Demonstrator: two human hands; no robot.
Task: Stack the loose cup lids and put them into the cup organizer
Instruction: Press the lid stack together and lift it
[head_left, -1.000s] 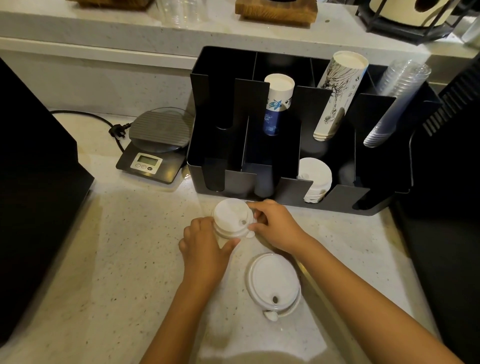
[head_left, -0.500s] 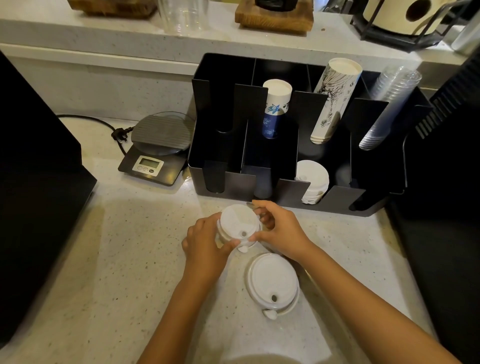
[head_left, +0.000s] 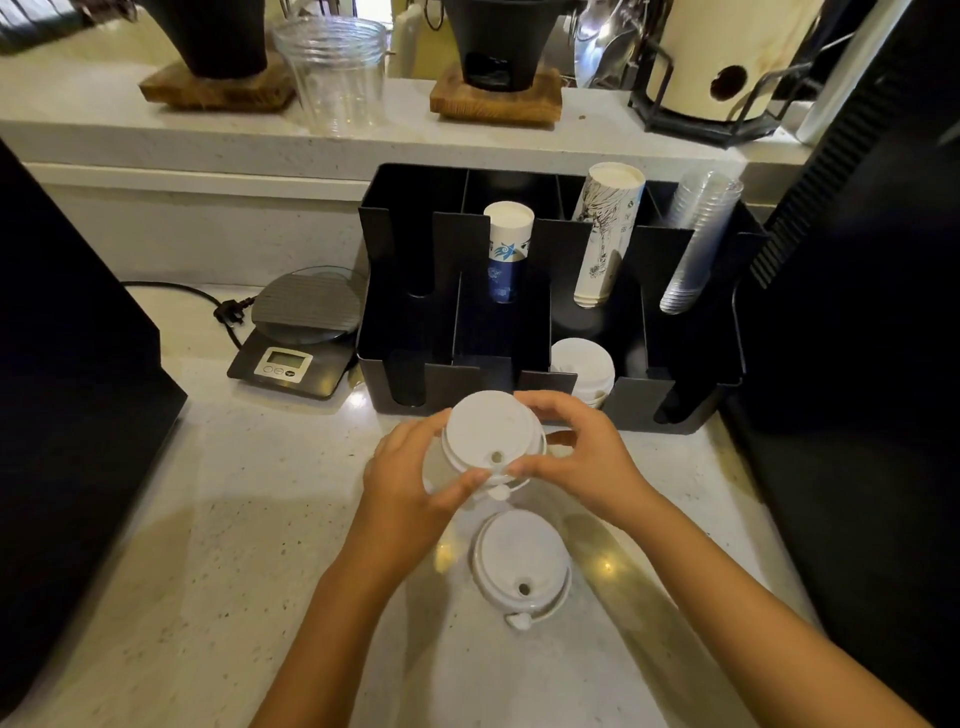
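A small stack of white lids (head_left: 491, 441) is held above the desk (head_left: 249, 545), just in front of the black cup organizer (head_left: 550, 312). The left hand (head_left: 410, 483) grips the stack from the left with thumb on its near rim, and the right hand (head_left: 582, 452) pinches it from the right, fingers curled over the far edge. The top lid's sip hole faces the person.

A second pile of white lids (head_left: 522, 564) lies flat on the desk just nearer the person, apart from the hands, its small tab pointing toward the camera.

In the organizer, a front compartment holds more white lids (head_left: 584, 364), partly hidden behind the right hand. Behind stand a sleeve of blue-patterned paper cups (head_left: 506, 244), a tilted sleeve of cups with black line drawings (head_left: 605, 234), and a leaning stack of clear plastic cups (head_left: 698, 239). The left compartments look dark; their contents cannot be told.

Left of the organizer sits a digital scale (head_left: 298, 332), its display unreadable, with a black cord and plug (head_left: 228, 312) beside it. On the shelf behind stands a clear jar (head_left: 335, 73) between two wooden bases (head_left: 496, 98). No print on the cups is legible.
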